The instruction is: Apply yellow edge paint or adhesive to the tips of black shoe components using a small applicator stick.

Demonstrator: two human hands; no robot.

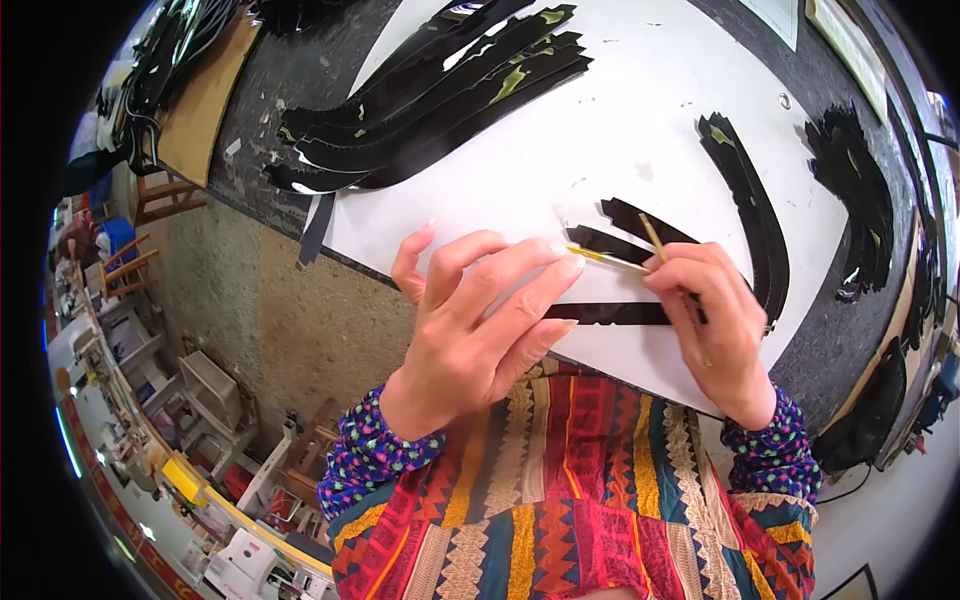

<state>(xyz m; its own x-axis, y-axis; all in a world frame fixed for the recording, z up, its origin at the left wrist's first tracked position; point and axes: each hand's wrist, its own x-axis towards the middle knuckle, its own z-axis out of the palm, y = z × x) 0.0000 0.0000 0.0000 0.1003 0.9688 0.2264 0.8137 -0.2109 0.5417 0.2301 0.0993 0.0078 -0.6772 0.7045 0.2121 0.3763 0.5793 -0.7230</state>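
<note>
My right hand (pixel 715 310) is closed around a thin brown stick (pixel 652 236) that points up and away. From the same fingertips a slender pale rod (pixel 625 264) with a yellow end reaches left. The fingertips of my left hand (pixel 478 325) meet or nearly meet that yellow end; its fingers are stretched and its thumb stands apart. Beneath both hands lie dark strips: a long narrow black strip (pixel 615 314) near the table's front edge and shorter notched pieces (pixel 650 222) just beyond. My palm hides part of the long strip.
A white sheet (pixel 480 215) covers much of the dark table (pixel 275 90). Stacked black strips (pixel 430 110) lie at the far left, two curved strips (pixel 745 190) at the right, and a black bundle (pixel 858 200) farther right. A brown board (pixel 205 110) stands beyond the table's left end.
</note>
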